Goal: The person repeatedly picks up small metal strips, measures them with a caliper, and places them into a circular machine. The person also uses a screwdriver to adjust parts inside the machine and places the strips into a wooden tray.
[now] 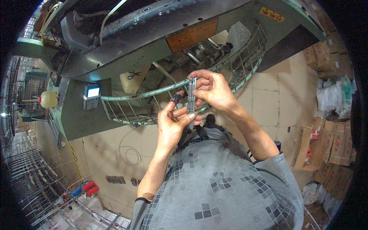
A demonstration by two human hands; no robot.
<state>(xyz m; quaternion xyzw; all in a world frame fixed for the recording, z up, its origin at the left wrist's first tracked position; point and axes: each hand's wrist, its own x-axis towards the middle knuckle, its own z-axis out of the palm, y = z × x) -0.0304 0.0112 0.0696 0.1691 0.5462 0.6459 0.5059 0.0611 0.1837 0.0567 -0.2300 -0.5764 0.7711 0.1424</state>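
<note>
Between my two hands is a narrow bundle of thin metal strips (191, 96), held upright in front of my waist. My left hand (171, 123) pinches its lower end with the thumb. A dark wrapping covers part of one finger of that hand. My right hand (213, 90) grips the upper part, its thumb on the side and its fingers around the top. Just behind the bundle runs the green metal rim of a wire basket (143, 94), fixed to the front of a large green machine (77, 120) that looks like a flat knitting machine.
A handheld device with a lit screen (92, 97) and a yellowish bottle (48, 99) are on the machine's left. Scissors (134, 75) lie beyond the basket. A thin hose (129, 155) coils on the tiled floor. Cardboard boxes (339, 141) stand at right, red yarn cones (90, 188) at lower left.
</note>
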